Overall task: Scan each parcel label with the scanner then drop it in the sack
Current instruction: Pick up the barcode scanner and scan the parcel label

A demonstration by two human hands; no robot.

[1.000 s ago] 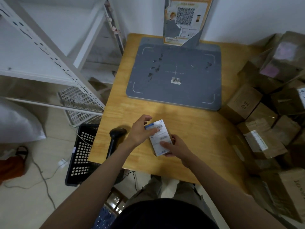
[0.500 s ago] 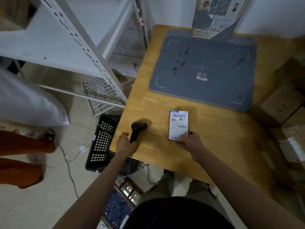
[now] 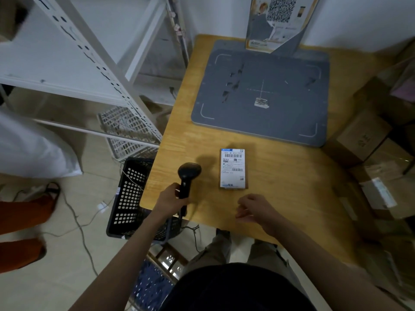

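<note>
A small parcel lies flat on the wooden table, its white barcode label facing up. My left hand grips the handle of the black handheld scanner at the table's left front edge, and the scanner's head sits left of the parcel. My right hand hovers just below the parcel, apart from it, fingers loosely curled and holding nothing. A white sack bulges at the left on the floor.
A grey scanning mat with a propped QR poster covers the table's back. Stacked cardboard boxes crowd the right side. A black plastic crate and a white wire basket stand on the floor beside white metal shelving. Cables trail across the floor.
Both hands held the parcel a second ago. It was laid flat on the table, my left hand took hold of the scanner, and my right hand has let go and drawn back.
</note>
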